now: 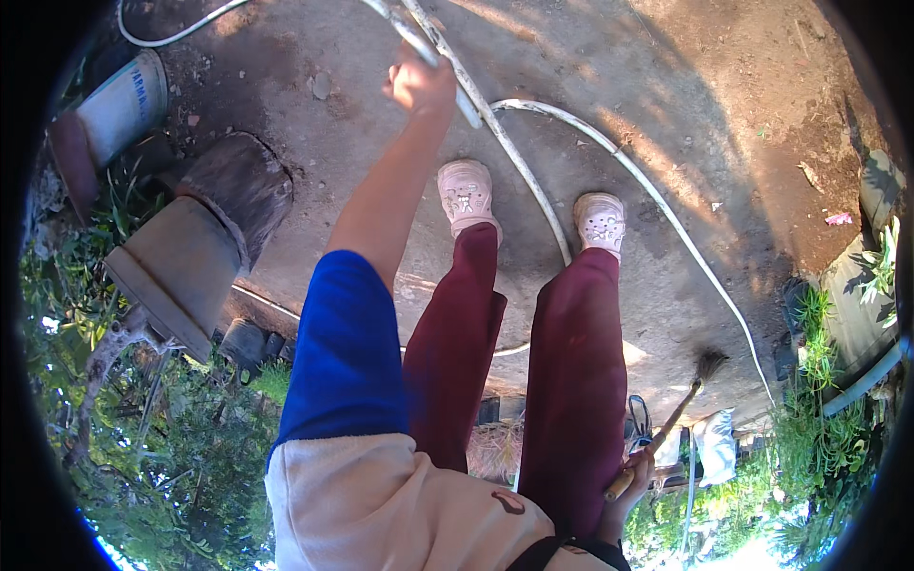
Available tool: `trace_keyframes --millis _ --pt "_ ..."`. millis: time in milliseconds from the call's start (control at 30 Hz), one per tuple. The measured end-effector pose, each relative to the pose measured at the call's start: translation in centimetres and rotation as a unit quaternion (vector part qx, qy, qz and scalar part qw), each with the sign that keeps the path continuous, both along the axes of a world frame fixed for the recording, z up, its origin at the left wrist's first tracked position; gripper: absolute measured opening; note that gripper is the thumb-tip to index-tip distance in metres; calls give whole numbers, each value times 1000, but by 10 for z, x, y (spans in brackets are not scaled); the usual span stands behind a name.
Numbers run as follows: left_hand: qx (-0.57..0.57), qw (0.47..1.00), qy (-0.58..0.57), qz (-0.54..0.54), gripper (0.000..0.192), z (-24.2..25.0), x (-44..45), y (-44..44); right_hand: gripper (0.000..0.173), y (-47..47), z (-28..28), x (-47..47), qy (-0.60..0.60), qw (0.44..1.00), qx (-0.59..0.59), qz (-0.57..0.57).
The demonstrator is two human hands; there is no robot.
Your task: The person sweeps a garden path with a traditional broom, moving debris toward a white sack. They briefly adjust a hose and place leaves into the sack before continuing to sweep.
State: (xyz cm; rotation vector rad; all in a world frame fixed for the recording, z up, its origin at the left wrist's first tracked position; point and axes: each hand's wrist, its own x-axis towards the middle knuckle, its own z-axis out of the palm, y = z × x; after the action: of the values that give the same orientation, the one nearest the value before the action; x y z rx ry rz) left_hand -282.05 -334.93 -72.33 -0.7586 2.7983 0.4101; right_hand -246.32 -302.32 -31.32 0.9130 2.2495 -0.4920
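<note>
In front of my feet, my left hand (420,84) is closed around a pale hose (468,107) close to its end. That end points down toward the ground beside another stretch of pale hose (510,146), which runs between my shoes. Low at my right side, my right hand (639,467) grips a brush (675,417) by its light wooden handle. The brush's dark bristles (709,362) point away from me, above the ground. Some fingers of both hands are hidden.
I stand in pink clogs (465,191) on bare ground (371,185). A curved hose length (664,203) lies to the right. On the left are a flowerpot (182,257), a dark stump-like block (239,189) and a white bucket (128,103). Plants (814,321) and a white sack (714,446) are at right.
</note>
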Motion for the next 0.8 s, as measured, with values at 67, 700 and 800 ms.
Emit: trace_keyframes --millis 67,700,800 --pt "75 993 53 80 59 17 41 -28 5 -2 -1 -4 -8 1000 12 -6" --pt "31 785 -70 615 52 -51 135 -32 10 1 -18 -22 64 998 4 -5" --pt "-8 892 -120 435 51 -24 121 13 10 13 -18 -26 -9 999 -45 23"
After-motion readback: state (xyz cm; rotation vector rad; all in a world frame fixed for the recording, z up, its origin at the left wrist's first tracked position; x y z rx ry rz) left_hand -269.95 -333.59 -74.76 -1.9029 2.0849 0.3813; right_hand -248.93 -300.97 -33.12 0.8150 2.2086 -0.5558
